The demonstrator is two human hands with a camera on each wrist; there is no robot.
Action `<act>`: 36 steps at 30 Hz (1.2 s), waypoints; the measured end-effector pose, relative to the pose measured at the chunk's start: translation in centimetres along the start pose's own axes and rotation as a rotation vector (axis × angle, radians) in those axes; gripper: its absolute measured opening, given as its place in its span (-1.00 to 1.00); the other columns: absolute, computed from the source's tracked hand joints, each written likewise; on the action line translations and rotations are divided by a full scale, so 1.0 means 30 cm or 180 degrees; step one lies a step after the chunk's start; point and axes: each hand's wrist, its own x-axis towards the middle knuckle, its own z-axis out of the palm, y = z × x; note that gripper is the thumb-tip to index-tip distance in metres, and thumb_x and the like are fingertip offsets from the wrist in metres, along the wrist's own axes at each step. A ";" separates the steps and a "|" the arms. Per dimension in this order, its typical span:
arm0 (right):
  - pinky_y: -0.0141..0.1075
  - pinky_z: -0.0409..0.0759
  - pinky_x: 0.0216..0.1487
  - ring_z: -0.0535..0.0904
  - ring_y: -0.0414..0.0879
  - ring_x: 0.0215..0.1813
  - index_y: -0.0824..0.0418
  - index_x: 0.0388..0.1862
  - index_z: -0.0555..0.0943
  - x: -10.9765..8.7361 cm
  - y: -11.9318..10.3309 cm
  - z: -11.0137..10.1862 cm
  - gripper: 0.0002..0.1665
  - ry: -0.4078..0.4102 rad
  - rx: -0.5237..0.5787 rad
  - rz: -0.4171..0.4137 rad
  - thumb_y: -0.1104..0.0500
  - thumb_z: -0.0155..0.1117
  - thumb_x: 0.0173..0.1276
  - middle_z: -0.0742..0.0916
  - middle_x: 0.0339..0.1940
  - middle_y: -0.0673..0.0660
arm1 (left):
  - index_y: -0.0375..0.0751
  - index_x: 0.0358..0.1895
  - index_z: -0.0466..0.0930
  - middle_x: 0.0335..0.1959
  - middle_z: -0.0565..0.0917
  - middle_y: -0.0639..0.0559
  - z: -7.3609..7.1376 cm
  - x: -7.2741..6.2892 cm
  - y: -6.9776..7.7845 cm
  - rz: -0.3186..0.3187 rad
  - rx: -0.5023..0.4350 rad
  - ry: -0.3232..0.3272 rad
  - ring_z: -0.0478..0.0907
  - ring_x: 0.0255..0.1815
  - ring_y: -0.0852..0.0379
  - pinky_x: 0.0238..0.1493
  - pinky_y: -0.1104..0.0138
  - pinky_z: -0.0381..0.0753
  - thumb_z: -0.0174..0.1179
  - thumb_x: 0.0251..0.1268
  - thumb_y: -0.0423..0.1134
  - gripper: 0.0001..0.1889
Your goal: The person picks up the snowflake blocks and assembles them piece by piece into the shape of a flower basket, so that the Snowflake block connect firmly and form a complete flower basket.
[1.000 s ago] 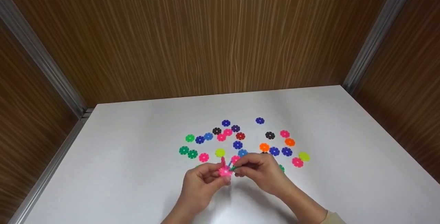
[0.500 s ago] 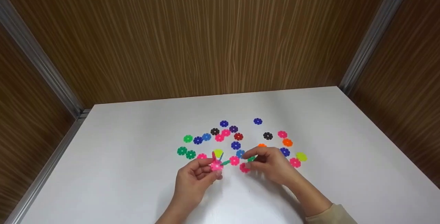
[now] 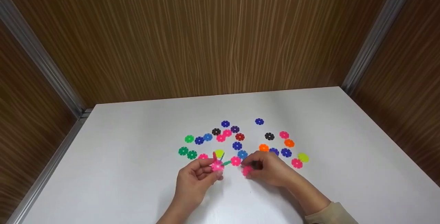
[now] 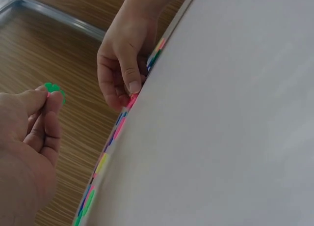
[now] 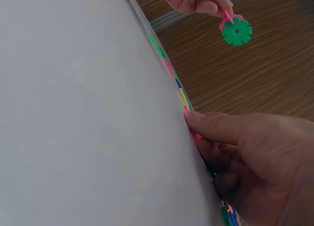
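Observation:
My left hand pinches a pink notched plastic disc between thumb and fingers, raised above the table. Slotted into that disc are a green disc, a blue disc and another pink disc, each standing out edgewise. The green one faces the right wrist view. To the right, my right hand pinches a separate pink disc at the tabletop, thumb on its near edge. Its curled fingers partly hide that disc.
Many loose notched discs lie flat on the white table beyond the hands, among them a pink disc, a light blue disc, a red disc and a black disc. Wood-grain panels enclose the back and sides.
My right hand has let go of the green disc, now fixed in the left hand's cluster, and moved right to grip a loose pink disc. The left hand has shifted slightly left.

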 end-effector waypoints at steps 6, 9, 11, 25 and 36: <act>-0.37 0.70 -0.13 0.67 -0.03 -0.18 0.07 -0.11 0.86 -0.026 -0.041 -0.002 -0.87 -0.0060 0.0541 -0.0122 0.23 0.52 0.41 0.79 -0.23 -0.09 | -0.30 0.17 0.67 -0.14 0.81 -0.09 0.008 0.001 0.004 -0.0052 0.0050 0.0032 0.82 -0.16 -0.02 -0.06 0.30 0.78 0.50 0.29 -0.37 -0.60; -0.28 0.78 -0.10 0.76 0.04 -0.18 0.18 -0.06 0.85 -0.038 -0.086 0.013 -0.85 -0.0130 0.0976 -0.0347 0.22 0.49 0.44 0.81 -0.19 0.02 | -0.32 0.18 0.67 -0.14 0.81 -0.10 0.009 -0.003 0.002 -0.0056 0.0044 0.0001 0.82 -0.15 -0.03 -0.05 0.30 0.78 0.51 0.28 -0.36 -0.58; -0.21 0.80 -0.07 0.80 0.07 -0.17 0.21 -0.02 0.84 -0.039 -0.115 0.027 -0.83 -0.0167 0.1185 -0.0525 0.22 0.47 0.46 0.82 -0.16 0.08 | -0.34 0.17 0.67 -0.13 0.81 -0.11 0.009 -0.006 0.001 -0.0016 0.0034 -0.0055 0.82 -0.13 -0.04 -0.02 0.29 0.77 0.52 0.28 -0.37 -0.58; -0.18 0.79 -0.03 0.83 0.04 -0.14 0.20 0.02 0.81 -0.041 -0.144 0.058 -0.81 0.0201 0.1395 -0.0725 0.29 0.42 0.48 0.83 -0.12 0.17 | -0.37 -0.02 0.68 -0.21 0.81 -0.17 0.027 -0.017 -0.002 -0.0039 0.0053 -0.0192 0.82 -0.19 -0.06 -0.06 0.29 0.79 0.41 0.42 -0.35 -0.80; -0.24 0.78 0.00 0.81 0.05 -0.15 0.37 0.04 0.77 -0.035 -0.074 -0.001 -0.78 0.0534 0.1499 -0.0430 0.30 0.42 0.48 0.77 -0.09 0.45 | -0.22 0.01 0.72 -0.12 0.75 -0.02 0.016 0.006 -0.033 0.0000 0.0873 -0.0199 0.65 -0.13 0.04 -0.04 0.42 0.71 0.52 0.31 -0.23 -0.72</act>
